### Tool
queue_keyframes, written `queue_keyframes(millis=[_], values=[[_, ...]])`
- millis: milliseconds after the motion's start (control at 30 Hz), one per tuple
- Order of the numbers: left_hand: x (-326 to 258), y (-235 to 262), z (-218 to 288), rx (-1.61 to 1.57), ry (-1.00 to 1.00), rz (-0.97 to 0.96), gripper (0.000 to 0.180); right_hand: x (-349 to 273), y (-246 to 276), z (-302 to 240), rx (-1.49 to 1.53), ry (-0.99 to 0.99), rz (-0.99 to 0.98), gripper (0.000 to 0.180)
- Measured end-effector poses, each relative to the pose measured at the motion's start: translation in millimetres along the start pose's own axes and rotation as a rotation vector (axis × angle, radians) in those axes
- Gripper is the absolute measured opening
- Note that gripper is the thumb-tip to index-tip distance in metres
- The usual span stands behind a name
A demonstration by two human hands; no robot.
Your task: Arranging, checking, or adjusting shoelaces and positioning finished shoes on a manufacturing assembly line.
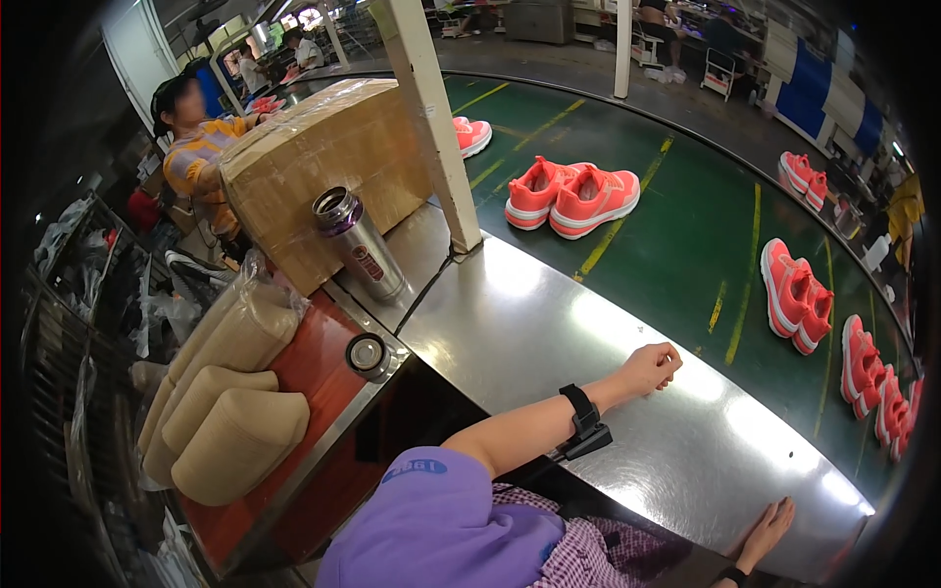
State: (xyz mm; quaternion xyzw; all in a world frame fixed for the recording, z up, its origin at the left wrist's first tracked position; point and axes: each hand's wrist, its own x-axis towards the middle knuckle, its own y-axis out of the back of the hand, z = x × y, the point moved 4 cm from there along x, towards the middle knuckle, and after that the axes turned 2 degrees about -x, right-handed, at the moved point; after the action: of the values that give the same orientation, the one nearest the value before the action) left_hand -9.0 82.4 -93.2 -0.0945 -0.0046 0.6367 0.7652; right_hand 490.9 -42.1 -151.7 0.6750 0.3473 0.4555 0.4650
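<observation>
My left hand [651,370] rests on the shiny metal tabletop [529,343], its fingers loosely curled with nothing seen in them. A black band with a small box sits on that wrist. Lower right, my right hand [769,527] lies along the near edge of the same metal, fingers stretched out and nothing held. Beyond the metal runs a green conveyor belt [676,225] with yellow marks. The closest shoes to my left hand are a pair of coral sneakers [595,201] with white soles, standing upright and apart from it.
Further coral sneakers [796,296] sit along the belt at the right. To the left are a large cardboard box [333,167], a white post [431,127], an uncapped steel flask [361,245], its lid [368,354] and beige padded forms [240,441]. A person [196,147] stands behind the box.
</observation>
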Motion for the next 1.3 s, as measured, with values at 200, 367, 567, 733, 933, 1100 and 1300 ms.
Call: queue_keyframes(millis=[200,367,567,733,933,1100,1300], values=[[28,78,43,0.562,-0.576,0.39,0.032,-9,16,-18,0.058,-0.022,0.015,0.04],[57,199,91,1.386,-0.545,0.754,0.065,-12,18,-30,0.057,-0.055,0.044,0.04],[92,259,95,1.707,-0.031,0.559,0.085,-13,18,-34,0.097,-0.072,0.065,0.038],[114,272,107,1.503,0.05,0.44,0.072,-13,19,-41,0.086,-0.068,0.062,0.039],[97,234,101,1.728,-0.115,0.57,0.057,-13,22,-54,0.12,-0.076,0.075,0.038],[28,148,120,1.666,-0.229,0.425,0.055,-18,20,-49,0.102,-0.119,0.071,0.039],[-59,70,116,1.588,-0.358,0.214,0.041,-12,18,-54,0.088,-0.067,0.081,0.04]])
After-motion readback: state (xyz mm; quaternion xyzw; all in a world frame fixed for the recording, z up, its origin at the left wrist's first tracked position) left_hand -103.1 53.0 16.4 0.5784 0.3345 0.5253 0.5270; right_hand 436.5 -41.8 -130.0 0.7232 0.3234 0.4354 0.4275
